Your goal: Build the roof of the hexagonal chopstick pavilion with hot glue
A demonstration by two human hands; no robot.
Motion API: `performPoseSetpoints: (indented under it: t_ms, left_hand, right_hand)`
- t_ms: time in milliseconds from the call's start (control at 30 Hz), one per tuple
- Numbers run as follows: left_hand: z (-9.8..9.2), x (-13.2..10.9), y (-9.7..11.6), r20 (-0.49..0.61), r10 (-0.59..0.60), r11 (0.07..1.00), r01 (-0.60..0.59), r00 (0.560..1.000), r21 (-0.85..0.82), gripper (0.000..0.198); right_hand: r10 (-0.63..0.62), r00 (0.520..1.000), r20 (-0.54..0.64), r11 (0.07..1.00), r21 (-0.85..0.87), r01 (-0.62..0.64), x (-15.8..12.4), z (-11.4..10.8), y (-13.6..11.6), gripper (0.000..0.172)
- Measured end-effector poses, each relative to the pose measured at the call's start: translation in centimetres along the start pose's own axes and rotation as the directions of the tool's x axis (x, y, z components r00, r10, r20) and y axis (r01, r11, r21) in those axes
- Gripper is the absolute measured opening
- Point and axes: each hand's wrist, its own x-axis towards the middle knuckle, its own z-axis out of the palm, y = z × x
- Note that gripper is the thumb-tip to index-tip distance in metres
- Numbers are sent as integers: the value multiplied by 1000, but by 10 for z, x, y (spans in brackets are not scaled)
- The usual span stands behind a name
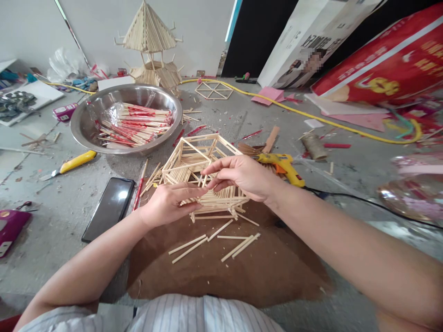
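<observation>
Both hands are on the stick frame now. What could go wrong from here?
1. The left hand and right hand both pinch the stick frame at its near rim; hard pressure might pop a joint.
2. The glue gun lies just beyond the right wrist; a backward sweep could hit its tip.
3. Loose sticks beside the frame could scatter.

The stick frame (pixel 223 201) is made of many thin, pale wooden sticks stuck together. It has six sides, like a small ring fence, with open gaps and sticks crossing inside. It sits flat at the 12 o'clock end of the brown mat (pixel 277 272). The left hand (pixel 166 205) holds its 7 o'clock side. The right hand (pixel 242 177) pinches its top rim.
</observation>
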Motion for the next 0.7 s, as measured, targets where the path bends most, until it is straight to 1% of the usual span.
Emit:
performPoseSetpoints:
  t_ms: [467, 700]
  left_hand:
    - [0, 0, 0, 4, -5, 1000, 5, 1000, 8, 29]
    - [-1, 0, 2, 26, -12, 1000, 11, 1000, 10, 29]
  right_hand:
    - [-3, 1000, 11, 1000, 1, 3, 1, -1, 2, 29]
    - [6, 1000, -12, 1000, 9, -6, 2, 1, 0, 30]
